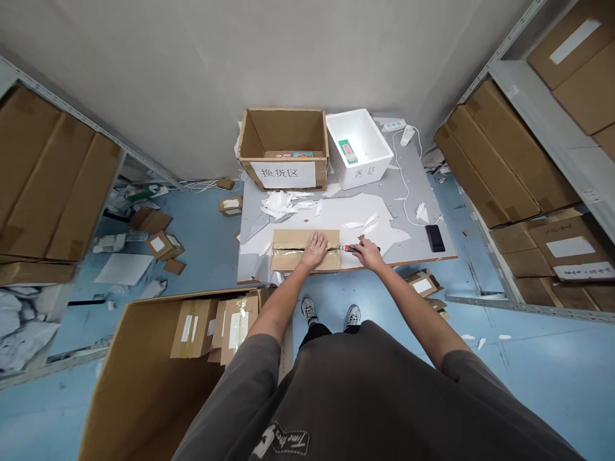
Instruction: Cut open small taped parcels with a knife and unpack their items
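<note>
The left hand [315, 250] lies flat on the brown rectangular cardboard box [287, 239], fingers spread a little and gripping nothing. The right hand [369, 255] has its fingers closed around a slim red-and-black cutter [354, 249], whose tip points left at the box's near-right end; whether the blade touches the card is too small to tell.

The step in hand looks like slitting the tape along the seam. To do it well, the left fingers should press down firmly but sit away from the seam, since at present they rest close to the line the blade would follow. A shallow blade, drawn at a low angle and away from those fingers, would part the tape without biting into whatever is inside. Short, even strokes would suit better than one hard push.

The box sits directly under the left fingers and just left of the right ones, near the front edge of the grey counter [420, 192], its long side running left to right. A dark line, probably the gap between flaps, crosses its top on both sides of the left hand. Shiny, yellowish clear tape [288, 260] covers the strip nearer the person, looking slightly wrinkled.
</note>
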A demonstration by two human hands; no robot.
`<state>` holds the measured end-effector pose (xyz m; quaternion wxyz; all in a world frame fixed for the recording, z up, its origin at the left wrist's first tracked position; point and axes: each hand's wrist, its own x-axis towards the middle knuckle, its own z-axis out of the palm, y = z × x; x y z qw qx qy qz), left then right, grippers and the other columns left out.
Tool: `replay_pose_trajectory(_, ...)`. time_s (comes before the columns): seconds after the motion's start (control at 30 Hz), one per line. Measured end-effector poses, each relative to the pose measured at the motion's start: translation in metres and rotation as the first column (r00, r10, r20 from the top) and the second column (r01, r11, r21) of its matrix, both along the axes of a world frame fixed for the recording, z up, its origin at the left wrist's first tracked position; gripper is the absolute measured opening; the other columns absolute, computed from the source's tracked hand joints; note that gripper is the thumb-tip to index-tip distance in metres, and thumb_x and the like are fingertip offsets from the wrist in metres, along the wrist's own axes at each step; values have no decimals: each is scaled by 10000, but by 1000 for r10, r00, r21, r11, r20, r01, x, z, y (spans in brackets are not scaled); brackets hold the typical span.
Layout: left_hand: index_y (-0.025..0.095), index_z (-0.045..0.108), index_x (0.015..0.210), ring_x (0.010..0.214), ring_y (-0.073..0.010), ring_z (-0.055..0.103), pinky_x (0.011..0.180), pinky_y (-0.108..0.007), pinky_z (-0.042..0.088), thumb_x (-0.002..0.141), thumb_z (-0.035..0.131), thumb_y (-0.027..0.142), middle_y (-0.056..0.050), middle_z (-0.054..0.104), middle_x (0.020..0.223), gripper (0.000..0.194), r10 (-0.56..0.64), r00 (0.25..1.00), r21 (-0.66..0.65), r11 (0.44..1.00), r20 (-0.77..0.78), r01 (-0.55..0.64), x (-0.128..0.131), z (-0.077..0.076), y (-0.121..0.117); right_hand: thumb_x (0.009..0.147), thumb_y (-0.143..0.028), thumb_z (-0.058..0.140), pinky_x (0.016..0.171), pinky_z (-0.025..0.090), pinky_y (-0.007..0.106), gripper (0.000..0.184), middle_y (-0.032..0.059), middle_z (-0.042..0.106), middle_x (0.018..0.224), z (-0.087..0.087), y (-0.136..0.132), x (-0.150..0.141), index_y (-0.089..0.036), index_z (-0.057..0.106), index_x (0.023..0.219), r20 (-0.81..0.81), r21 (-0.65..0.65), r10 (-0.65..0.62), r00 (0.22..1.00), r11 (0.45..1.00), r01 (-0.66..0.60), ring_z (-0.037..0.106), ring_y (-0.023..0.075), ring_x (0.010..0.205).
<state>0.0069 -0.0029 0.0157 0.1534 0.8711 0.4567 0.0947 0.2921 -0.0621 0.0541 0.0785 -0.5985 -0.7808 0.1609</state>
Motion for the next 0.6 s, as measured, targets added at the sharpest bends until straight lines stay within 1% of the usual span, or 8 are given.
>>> replay_pose_trajectory(0.1, 88, 605, 1534, 1643, -356, 340, 1363, -574, 264, 1125, 418, 358, -217, 507, 1667, 525, 8, 1000, -1, 1000, 7, -8, 0, 2, -2, 1079, -355, 600, 877, 444, 400, 350, 158, 623, 1167, -1, 8, -1, -264, 749, 1382, -15, 16, 12, 1000, 1000, -11, 555, 330, 1103)
replay_pose_trajectory(0.2, 105, 609, 1529, 1645, -345, 337, 1363, -552, 268, 1119, 451, 396, -207, 501, 1674, 527, 29, 1000, -21, 999, 0, -29, 1, 10, -4, 1057, -352, 624, 904, 470, 415, 333, 157, 638, 1171, 1, 5, 8, -261, 766, 1343, -43, 8, -11, 999, 1000, 12, 573, 331, 1108)
replay_pose_trajectory(0.3, 147, 608, 1534, 1646, -331, 336, 1356, -527, 283, 1109, 481, 477, -176, 492, 1689, 554, 10, 1000, -57, 998, -11, -11, -6, 26, -1, 1054, -383, 596, 931, 506, 425, 346, 148, 660, 1154, 5, -9, 24, -252, 756, 1332, -160, 16, -112, 981, 993, 116, 608, 325, 1106)
replay_pose_trajectory(0.37, 191, 588, 1562, 1654, -338, 308, 1347, -529, 290, 1093, 493, 543, -141, 456, 1721, 594, -23, 999, -81, 997, -38, 20, -20, 41, 6, 1060, -447, 550, 943, 530, 439, 390, 141, 681, 1142, 8, -19, 28, -243, 737, 1335, -309, 10, -204, 929, 976, 217, 637, 322, 1106)
replay_pose_trajectory(0.43, 231, 546, 1606, 1671, -365, 246, 1338, -548, 286, 1067, 519, 586, -112, 382, 1767, 646, -34, 995, -102, 994, -97, 24, -40, 56, 18, 1042, -554, 530, 925, 556, 449, 464, 118, 708, 1074, 12, -26, 24, -235, 718, 1322, -479, -52, -305, 823, 946, 321, 671, 307, 1041)
replay_pose_trajectory(0.47, 241, 517, 1630, 1679, -382, 210, 1334, -555, 282, 1046, 549, 594, -108, 340, 1788, 683, -32, 990, -118, 993, -139, 16, -51, 63, 25, 1019, -617, 533, 892, 573, 445, 514, 97, 716, 1012, 14, -29, 18, -233, 705, 1314, -563, -111, -363, 743, 924, 366, 687, 291, 970)
replay_pose_trajectory(0.53, 254, 459, 1669, 1681, -404, 177, 1331, -555, 264, 995, 624, 583, -110, 291, 1806, 768, -8, 972, -150, 988, -235, -28, -72, 75, 41, 954, -733, 557, 787, 598, 414, 613, 43, 710, 874, 19, -31, 3, -232, 670, 1289, -701, -274, -478, 529, 866, 419, 690, 247, 798)
replay_pose_trajectory(0.6, 258, 400, 1695, 1648, -422, 253, 1315, -557, 273, 920, 709, 611, -135, 333, 1784, 906, 1, 943, -205, 976, -333, -73, -86, 83, 56, 896, -804, 584, 686, 596, 370, 660, 6, 699, 789, 26, -33, -15, -236, 637, 1229, -774, -422, -556, 302, 810, 408, 674, 210, 673)
